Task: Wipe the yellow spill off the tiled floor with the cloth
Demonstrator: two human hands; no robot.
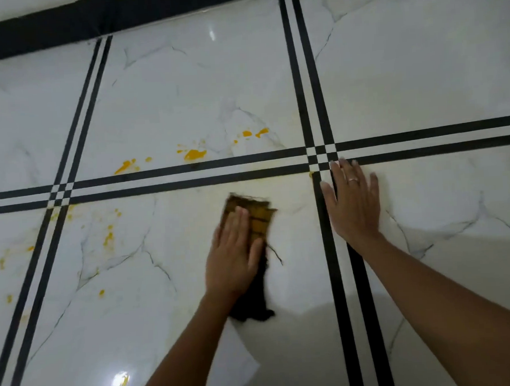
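My left hand (pixel 233 253) presses flat on a dark cloth (pixel 257 219) lying on the white marble floor (pixel 165 302); the cloth's far end is stained yellow and its dark tail trails back under my wrist. Yellow spill blotches (pixel 194 154) sit just beyond the black double line ahead. More splatter (pixel 108 237) lies to the left of the cloth, and small drops (pixel 254 133) farther ahead. My right hand (pixel 351 200) rests flat on the floor to the right of the cloth, fingers spread, a ring on one finger, holding nothing.
Black double stripes (pixel 316 99) cross the floor in a grid, meeting near my right fingertips. A black skirting band (pixel 58 28) runs along the wall at the far edge. Smaller yellow specks (pixel 2 262) dot the tile at far left.
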